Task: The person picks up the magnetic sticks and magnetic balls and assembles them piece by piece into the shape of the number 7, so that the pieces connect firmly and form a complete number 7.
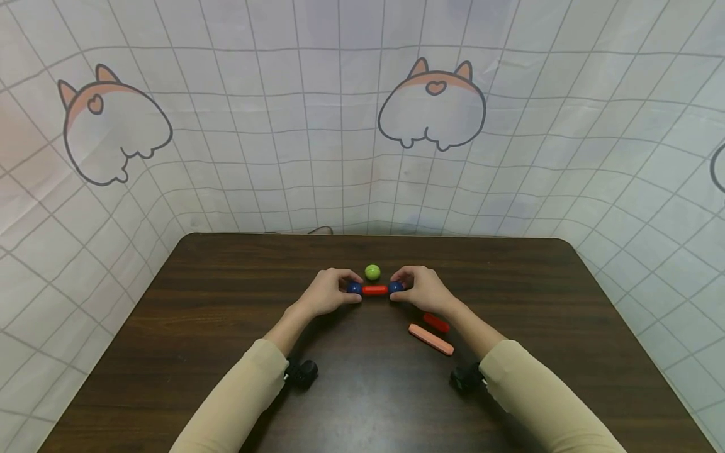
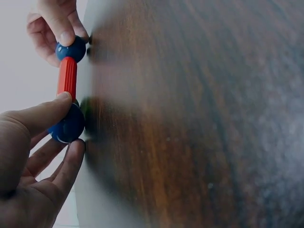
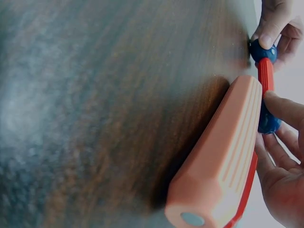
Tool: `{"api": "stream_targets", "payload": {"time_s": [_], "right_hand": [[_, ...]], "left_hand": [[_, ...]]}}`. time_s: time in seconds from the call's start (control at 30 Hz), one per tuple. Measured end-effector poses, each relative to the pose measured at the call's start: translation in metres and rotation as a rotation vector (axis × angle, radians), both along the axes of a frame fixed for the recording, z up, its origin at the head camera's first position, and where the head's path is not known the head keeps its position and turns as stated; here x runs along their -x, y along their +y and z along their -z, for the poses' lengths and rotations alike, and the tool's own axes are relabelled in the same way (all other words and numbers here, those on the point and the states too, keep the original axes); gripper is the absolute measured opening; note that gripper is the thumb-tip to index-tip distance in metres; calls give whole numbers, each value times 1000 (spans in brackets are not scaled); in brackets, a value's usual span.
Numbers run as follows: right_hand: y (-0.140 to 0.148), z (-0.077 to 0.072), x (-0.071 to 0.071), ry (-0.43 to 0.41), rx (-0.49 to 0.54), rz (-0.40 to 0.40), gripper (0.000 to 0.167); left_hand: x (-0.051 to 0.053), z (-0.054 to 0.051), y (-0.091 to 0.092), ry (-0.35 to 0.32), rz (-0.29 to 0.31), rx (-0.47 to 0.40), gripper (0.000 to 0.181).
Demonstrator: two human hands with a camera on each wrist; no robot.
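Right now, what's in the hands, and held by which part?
A red rod, held through its ends: left hand pinches the left blue ball, right hand pinches the right blue ball.

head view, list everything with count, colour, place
table: 1, dark brown, underneath
backdrop: 1, gridded white, behind table
cartoons: 3, grey-outlined, on backdrop
cord: 1 visible, dark, table's far edge
red sticks: 2, red, centre and right
blue balls: 2, blue, centre stick's ends
green ball: 1, green, beyond centre stick
peach stick: 1, peach, beside right red stick
sleeves: 2, beige, foreground
wrist cameras: 2, black, by sleeves
left hand: 1, bare, pinching left ball
right hand: 1, bare, pinching right ball
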State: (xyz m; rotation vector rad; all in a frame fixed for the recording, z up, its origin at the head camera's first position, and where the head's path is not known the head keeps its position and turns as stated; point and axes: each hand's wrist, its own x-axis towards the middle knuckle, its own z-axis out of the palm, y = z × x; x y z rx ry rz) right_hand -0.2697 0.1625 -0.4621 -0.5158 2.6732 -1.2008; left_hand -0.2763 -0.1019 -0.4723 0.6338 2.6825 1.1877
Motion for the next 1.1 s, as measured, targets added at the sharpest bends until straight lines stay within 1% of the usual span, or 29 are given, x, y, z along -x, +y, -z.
{"api": "stream_targets", "payload": {"time_s": [0.17,0.3,0.47,0.7,1.1], "right_hand": [[-1,1,1,9,-7,3,30],[-1,2,1,21,-9,8,30],[-3,3,1,14,-1,4,29],[-4,2,1,18,4,0,28],[-5,4,1,22,-6,9,30]], "left_hand": [[1,0,1,6,3,10,29],[1,0,3,-7,1,9,28],[1,1,5,-15,15,12,26],[4,3,10,12,21,-5,29],[9,4,17,-14,27,-18,23]]}}
